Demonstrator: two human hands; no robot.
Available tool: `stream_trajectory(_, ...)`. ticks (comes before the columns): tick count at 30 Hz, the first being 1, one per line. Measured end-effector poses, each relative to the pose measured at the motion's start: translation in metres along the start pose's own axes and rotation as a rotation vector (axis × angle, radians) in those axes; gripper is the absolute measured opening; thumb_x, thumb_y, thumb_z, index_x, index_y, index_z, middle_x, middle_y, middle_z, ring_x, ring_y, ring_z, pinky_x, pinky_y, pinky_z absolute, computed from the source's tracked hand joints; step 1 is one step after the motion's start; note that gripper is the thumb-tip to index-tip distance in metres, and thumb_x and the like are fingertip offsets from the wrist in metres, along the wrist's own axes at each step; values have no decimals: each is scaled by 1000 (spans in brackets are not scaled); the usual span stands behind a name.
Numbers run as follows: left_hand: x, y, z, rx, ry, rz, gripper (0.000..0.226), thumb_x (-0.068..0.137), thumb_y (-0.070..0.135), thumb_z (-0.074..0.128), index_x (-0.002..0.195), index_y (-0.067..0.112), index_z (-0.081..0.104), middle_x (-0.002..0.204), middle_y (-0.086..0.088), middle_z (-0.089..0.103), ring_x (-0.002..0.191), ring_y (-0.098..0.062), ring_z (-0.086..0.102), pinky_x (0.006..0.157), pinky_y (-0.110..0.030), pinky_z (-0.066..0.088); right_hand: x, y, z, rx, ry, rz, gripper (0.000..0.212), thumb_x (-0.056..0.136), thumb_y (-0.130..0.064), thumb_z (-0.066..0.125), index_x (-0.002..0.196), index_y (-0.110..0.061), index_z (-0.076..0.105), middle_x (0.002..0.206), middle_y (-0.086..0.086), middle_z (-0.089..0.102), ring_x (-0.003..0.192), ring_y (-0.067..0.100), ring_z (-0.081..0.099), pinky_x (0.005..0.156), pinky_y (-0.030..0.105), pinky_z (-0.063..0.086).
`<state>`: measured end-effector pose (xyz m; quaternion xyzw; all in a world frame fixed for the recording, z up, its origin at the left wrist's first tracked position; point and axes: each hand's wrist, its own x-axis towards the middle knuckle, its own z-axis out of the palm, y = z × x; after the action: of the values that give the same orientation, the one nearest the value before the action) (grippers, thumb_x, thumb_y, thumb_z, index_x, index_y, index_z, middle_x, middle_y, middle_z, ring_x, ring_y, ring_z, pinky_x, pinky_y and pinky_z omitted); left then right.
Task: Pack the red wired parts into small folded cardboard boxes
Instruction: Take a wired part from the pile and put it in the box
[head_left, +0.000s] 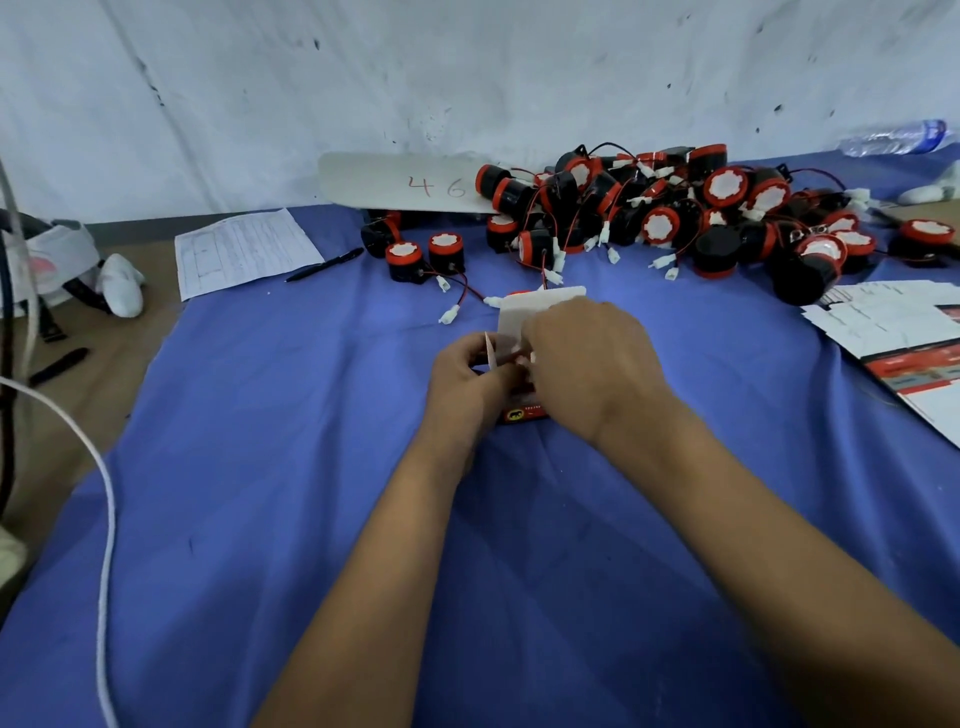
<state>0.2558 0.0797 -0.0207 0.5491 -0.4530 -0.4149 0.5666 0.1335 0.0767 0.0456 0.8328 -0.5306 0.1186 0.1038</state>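
Both hands, left hand (470, 371) and right hand (587, 358), pinch the box (524, 410) flaps; loose wire might snag, jamming closure.

We reach both forearms forward; our left hand (470, 371) curls its fingers in a pinch, our right hand (587, 358) arches over beside it, fingers bent down.

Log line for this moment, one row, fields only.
step: folding box flaps | left hand: holds small cardboard box | right hand: pinches flap | parts pile: unpacked | flat boxes: stacked right
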Motion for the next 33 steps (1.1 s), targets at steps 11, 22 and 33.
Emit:
stream_trajectory(11, 0, -1, 12, 158, 96, 15, 20, 93, -1, 53, 93, 7, 71, 95, -11, 76, 95, -32, 72, 81, -47, 60, 35, 6, -3, 7, -179, -142, 33, 91, -11, 62, 73, -18, 34, 70, 0, 29, 58, 16, 33, 49, 29, 26)
stream_trajectory(22, -5, 0, 14, 177, 58, 57, 23, 91, 13, 52, 101, 0, 70, 97, -20, 74, 98, -39, 69, 84, -51, 58, 26, 8, 0, 69, -125, -84, 21, 86, -15, 60, 91, -20, 41, 80, -1, 41, 81, 26, 44, 59, 31, 34)
stream_trajectory(33, 2, -8, 20, 183, 67, 99, 14, 95, 5, 60, 92, 12, 71, 89, -2, 73, 76, -13, 64, 65, -26, 50, 24, 16, -15, 43, -290, -154, 21, 95, -19, 58, 80, -10, 47, 71, 0, 45, 67, 18, 43, 54, 28, 30)
